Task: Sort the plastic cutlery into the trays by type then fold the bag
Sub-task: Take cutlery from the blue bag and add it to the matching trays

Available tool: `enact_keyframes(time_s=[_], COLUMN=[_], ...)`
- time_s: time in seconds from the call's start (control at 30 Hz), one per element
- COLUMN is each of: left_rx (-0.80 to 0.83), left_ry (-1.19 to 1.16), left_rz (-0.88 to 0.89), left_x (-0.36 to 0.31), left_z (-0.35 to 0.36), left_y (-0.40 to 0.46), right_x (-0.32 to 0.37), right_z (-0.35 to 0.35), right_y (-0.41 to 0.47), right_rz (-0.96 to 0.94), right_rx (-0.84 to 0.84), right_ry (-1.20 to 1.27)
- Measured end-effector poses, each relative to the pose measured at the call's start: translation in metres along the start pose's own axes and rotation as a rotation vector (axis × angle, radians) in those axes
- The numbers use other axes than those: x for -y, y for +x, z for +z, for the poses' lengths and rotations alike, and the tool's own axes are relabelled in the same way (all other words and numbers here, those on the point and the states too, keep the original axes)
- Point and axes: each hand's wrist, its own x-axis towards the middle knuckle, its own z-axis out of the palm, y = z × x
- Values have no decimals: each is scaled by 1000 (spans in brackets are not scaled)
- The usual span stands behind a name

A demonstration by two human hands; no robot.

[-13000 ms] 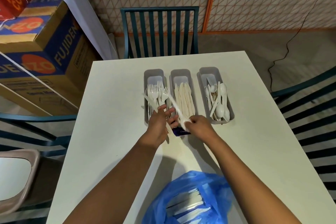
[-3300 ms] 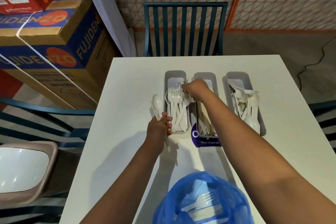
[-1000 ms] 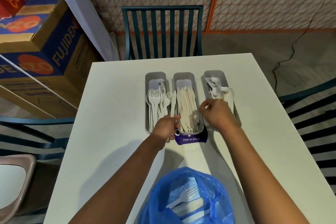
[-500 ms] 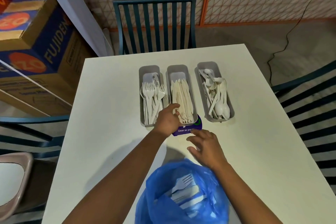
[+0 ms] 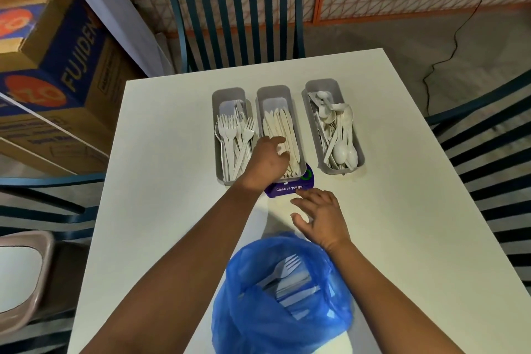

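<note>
Over the knife tray (image 5: pixel 273 93), left hand (image 5: pixel 265 162) reaches, seemingly empty.

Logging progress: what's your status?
Left hand over knife tray, grip unclear. Right hand open, empty. Blue bag still holds cutlery. Nothing blocking.

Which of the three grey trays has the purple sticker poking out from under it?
The middle tray, the one holding the knives. The purple sticker shows at its near end; the fork tray and spoon tray sit on bare table.

Dim, soft overhead light; faint arm shadows on the white square table (image 5: pixel 161 169); wide-angle bending, edges slightly blurred.
</note>
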Motion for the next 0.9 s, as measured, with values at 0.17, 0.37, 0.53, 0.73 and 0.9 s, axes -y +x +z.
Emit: enact_keyframes(time_s=[0.17,0.37,0.53,0.73,0.9], left_rx=[136,428,590,381,177], left_ry=[-103,-107,-39,190,382], left_rz=[-57,-87,-187,-11,91], left_x=[-1,10,31,68,98], left_z=[-4,3,11,34,52], left_y=[-43,-96,-135,-164,-181], right_x=[0,1,16,23,21], right_z=[1,2,-12,-31,-33], right_y=[1,0,-11,-39,-49], right_rz=[9,32,426,416,238], right_rx=[15,-24,-33,249,534], right_ry=[-10,137,770,839,422])
